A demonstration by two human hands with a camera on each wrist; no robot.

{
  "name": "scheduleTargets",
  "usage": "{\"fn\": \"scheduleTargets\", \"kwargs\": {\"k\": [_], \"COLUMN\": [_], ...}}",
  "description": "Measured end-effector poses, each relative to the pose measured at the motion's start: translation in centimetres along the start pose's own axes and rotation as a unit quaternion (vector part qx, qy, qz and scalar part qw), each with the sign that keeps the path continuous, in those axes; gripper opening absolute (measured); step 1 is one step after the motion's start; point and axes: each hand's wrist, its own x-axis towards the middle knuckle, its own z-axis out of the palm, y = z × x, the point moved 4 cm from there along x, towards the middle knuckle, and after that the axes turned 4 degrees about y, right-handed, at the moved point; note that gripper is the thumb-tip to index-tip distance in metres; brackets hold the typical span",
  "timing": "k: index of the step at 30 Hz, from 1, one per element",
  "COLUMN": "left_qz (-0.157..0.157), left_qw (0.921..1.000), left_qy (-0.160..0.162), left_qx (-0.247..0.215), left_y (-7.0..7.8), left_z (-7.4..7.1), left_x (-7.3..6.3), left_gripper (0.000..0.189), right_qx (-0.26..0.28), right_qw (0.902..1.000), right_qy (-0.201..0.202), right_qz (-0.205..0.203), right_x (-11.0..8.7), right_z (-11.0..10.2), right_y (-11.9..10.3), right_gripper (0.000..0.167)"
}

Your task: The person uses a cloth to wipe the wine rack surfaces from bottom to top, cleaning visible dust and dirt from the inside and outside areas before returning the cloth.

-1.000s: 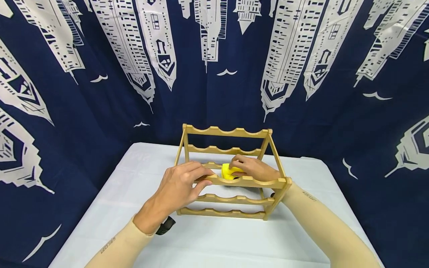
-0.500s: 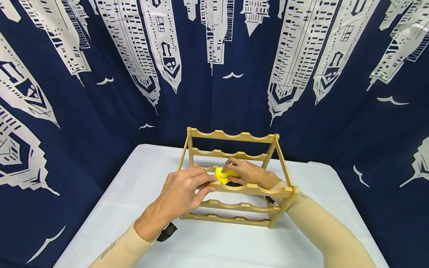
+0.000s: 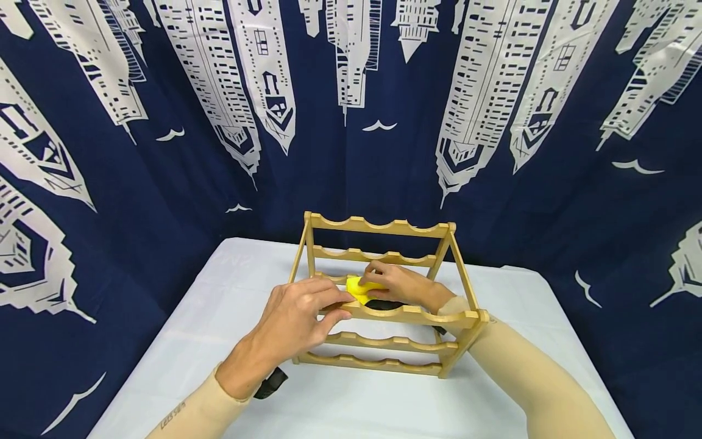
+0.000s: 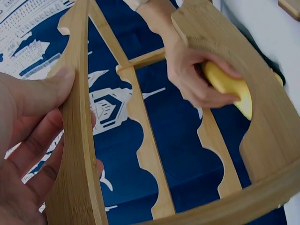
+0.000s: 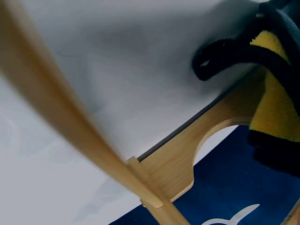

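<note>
A wooden wine rack (image 3: 392, 227) with scalloped rails stands on the table. My left hand (image 3: 304, 305) pinches the left part of its upper front rail, thumb on one face and fingers on the other in the left wrist view. Reaching in from the rack's right side, my right hand (image 3: 397, 283) grips a yellow cloth (image 3: 356, 288) with black parts behind that rail. The left wrist view has the cloth (image 4: 227, 84) bunched under the right hand's fingers, against a scalloped rail. Black edging and a black loop (image 5: 225, 58) hang from it in the right wrist view.
A white cloth covers the table (image 3: 219, 341). Behind it hangs a navy curtain (image 3: 340, 164) printed with white buildings and birds. The rack's right side frame (image 3: 463, 268) stands close around my right forearm.
My right hand has moved left inside the rack with the yellow cloth. The left hand keeps its hold on the front rail. The head view has shifted slightly.
</note>
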Motion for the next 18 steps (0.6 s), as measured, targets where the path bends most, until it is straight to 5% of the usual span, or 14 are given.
{"fn": "scheduleTargets", "kwargs": {"k": [8, 13, 18], "left_qz": [-0.009, -0.007, -0.010], "left_qw": [0.9999, 0.9998, 0.9998], "left_qy": [-0.008, -0.008, -0.012], "left_qx": [-0.011, -0.017, -0.013], "left_y": [-0.3, -0.4, -0.5], "left_z": [-0.1, -0.1, -0.2], "left_x": [-0.1, -0.1, -0.1], "left_gripper": [0.024, 0.024, 0.024], "right_qx": [-0.018, -0.011, -0.061], "right_qw": [0.9960, 0.9948, 0.9894], "right_qy": [-0.078, -0.093, -0.115], "right_qz": [0.040, 0.040, 0.065], "right_x": [-0.6, -0.5, -0.2], "right_z": [1.0, 1.1, 1.3], "right_y": [0.4, 0.3, 0.4], "right_gripper": [0.042, 0.045, 0.043]}}
